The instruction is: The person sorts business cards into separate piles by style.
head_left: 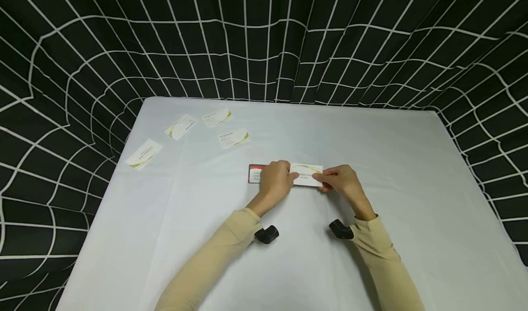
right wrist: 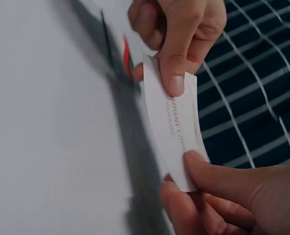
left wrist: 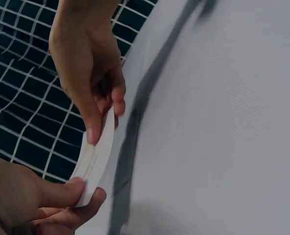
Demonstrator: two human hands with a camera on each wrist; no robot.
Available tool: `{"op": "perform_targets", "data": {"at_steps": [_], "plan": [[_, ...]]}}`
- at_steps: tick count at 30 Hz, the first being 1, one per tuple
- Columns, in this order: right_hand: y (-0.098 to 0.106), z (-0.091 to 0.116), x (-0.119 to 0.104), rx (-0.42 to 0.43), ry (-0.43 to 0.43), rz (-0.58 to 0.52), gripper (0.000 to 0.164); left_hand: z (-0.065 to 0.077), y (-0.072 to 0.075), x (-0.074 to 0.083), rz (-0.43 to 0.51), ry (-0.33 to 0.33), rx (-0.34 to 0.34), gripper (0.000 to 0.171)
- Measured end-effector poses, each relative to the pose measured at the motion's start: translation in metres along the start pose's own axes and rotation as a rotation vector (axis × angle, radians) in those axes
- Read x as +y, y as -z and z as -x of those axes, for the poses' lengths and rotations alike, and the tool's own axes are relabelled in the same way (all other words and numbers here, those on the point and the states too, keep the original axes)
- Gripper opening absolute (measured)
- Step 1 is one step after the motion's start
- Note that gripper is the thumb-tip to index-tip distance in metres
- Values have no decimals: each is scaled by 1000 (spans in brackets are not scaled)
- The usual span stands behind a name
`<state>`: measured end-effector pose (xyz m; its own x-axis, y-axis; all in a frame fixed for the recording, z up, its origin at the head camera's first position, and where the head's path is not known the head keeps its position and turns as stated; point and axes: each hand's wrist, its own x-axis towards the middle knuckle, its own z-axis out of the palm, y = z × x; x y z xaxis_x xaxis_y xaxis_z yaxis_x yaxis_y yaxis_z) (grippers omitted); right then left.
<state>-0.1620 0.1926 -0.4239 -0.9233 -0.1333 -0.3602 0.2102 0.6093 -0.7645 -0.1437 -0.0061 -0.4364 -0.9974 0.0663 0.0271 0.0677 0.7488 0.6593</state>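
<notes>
A white business card [head_left: 306, 174] printed "COMPANY LOGO YOUR NAME" is held between both hands, slightly bowed in the right wrist view. My left hand [head_left: 275, 180] pinches its left end, thumb on the printed face. At the opposite end, my right hand [head_left: 341, 181] grips it between thumb and fingers. Just left of the left hand shows a dark-edged, red and white flat piece [head_left: 255, 174]; the hand hides the rest of it, and its kind is unclear. In the left wrist view, the card [left wrist: 97, 154] appears nearly edge-on.
Several white cards with green-gold curves lie apart on the white table's far left, among them one card [head_left: 144, 154] nearest the left edge and another card [head_left: 234, 138] nearest the hands. A black curtain [head_left: 264, 40] with a white grid hangs behind the white table [head_left: 392, 164].
</notes>
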Motion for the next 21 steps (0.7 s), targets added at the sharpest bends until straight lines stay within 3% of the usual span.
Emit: {"op": "perform_targets", "data": {"at_steps": [7, 11, 21], "plan": [[14, 5, 30, 92, -18, 102, 42, -11, -24, 15, -94, 44, -35, 37], [13, 2, 34, 122, -23, 171, 43, -12, -27, 14, -117, 60, -33, 42], [19, 0, 32, 145, -59, 270, 43, -16, -29, 22, -199, 31, -75, 41]]}}
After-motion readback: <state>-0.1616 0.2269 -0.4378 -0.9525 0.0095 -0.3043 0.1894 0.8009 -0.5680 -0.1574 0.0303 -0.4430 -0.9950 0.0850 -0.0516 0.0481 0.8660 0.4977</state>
